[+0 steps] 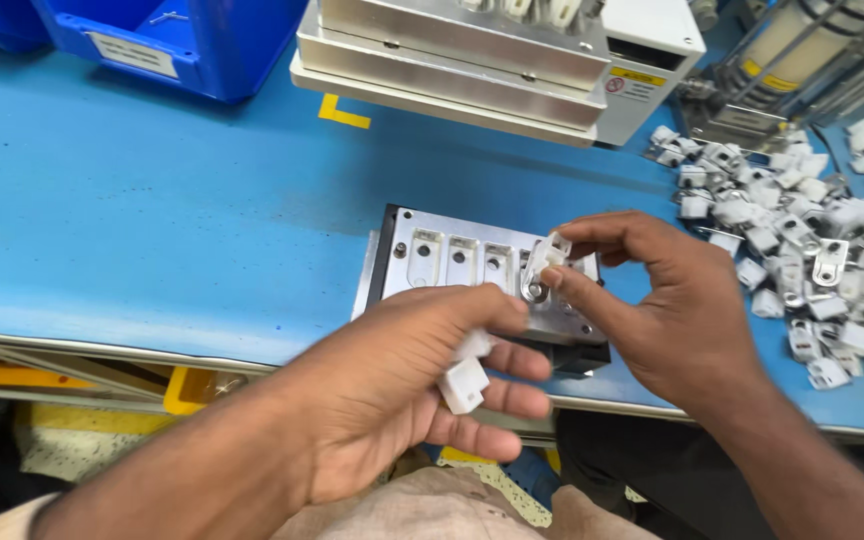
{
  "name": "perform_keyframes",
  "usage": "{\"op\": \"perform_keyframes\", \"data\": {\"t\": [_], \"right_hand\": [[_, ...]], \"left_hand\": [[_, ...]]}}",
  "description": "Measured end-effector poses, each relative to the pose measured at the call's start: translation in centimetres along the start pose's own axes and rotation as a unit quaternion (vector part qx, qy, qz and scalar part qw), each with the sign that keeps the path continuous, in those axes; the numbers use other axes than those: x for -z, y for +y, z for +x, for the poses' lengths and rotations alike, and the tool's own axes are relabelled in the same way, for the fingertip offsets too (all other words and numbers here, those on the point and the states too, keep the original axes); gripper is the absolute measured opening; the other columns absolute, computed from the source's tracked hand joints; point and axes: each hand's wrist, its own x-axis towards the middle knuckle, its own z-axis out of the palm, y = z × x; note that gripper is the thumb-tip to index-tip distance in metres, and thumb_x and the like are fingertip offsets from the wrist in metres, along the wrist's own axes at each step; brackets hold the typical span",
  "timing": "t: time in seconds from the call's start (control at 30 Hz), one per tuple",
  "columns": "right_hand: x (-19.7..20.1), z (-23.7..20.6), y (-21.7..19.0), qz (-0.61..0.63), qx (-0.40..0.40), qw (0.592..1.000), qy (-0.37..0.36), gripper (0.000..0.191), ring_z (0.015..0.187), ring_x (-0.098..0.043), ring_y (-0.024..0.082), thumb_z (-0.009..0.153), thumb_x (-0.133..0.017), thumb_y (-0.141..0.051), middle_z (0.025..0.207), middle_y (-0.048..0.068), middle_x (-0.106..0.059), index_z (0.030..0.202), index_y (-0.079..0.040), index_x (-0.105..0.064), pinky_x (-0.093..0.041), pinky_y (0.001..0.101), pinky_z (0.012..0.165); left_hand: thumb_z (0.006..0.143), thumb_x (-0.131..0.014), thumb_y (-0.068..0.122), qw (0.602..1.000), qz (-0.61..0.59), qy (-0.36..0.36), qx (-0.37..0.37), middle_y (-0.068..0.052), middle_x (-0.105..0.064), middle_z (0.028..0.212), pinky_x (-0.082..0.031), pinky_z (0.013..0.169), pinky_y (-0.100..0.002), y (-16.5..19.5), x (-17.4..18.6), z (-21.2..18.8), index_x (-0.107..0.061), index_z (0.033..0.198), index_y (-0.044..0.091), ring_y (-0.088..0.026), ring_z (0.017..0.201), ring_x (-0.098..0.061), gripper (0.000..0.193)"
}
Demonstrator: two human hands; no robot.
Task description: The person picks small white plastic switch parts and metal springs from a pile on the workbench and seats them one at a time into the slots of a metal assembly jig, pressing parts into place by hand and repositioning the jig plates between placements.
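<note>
A metal fixture plate [457, 262] with several rectangular pockets lies near the front edge of the blue bench. My right hand [667, 315] pinches a small white plastic clip with a metal tab [544, 265] just over the plate's right pockets. My left hand [407, 390] is palm-up in front of the plate. It cradles more white plastic clips [464, 380] in its curled fingers, and its thumb reaches toward the clip in my right hand.
A loose heap of white clips and metal tabs [802, 230] covers the bench at the right. A grey metal machine [497, 50] stands behind the plate. A blue bin [177, 40] sits at the back left. The bench's front edge [102, 345] runs below.
</note>
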Motion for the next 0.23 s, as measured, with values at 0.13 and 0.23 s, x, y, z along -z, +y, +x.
{"op": "perform_keyframes", "data": {"t": [0.13, 0.23], "right_hand": [[-0.6, 0.9, 1.3, -0.078, 0.072, 0.994, -0.013, 0.033, 0.105, -0.069, 0.022, 0.080, -0.083, -0.020, 0.110, 0.006, -0.076, 0.110, -0.008, -0.074, -0.054, 0.0356, 0.086], [-0.3, 1.3, 2.1, -0.072, 0.088, 0.993, -0.024, 0.037, 0.113, -0.068, 0.024, 0.080, -0.083, -0.022, 0.115, 0.007, -0.076, 0.114, -0.010, -0.073, -0.054, 0.0370, 0.092]], "left_hand": [[0.086, -0.069, 0.010, 0.977, -0.203, -0.044, -0.039, -0.022, -0.064, 0.119, -0.067, 0.083, -0.045, 0.5, 1.7, -0.6, -0.055, 0.131, -0.005, -0.027, 0.104, -0.073, 0.049], [0.085, -0.070, 0.007, 0.951, -0.296, -0.035, -0.083, -0.029, -0.056, 0.135, -0.060, 0.094, -0.052, 0.6, 2.1, -0.5, -0.041, 0.138, -0.007, -0.034, 0.122, -0.068, 0.062]]}}
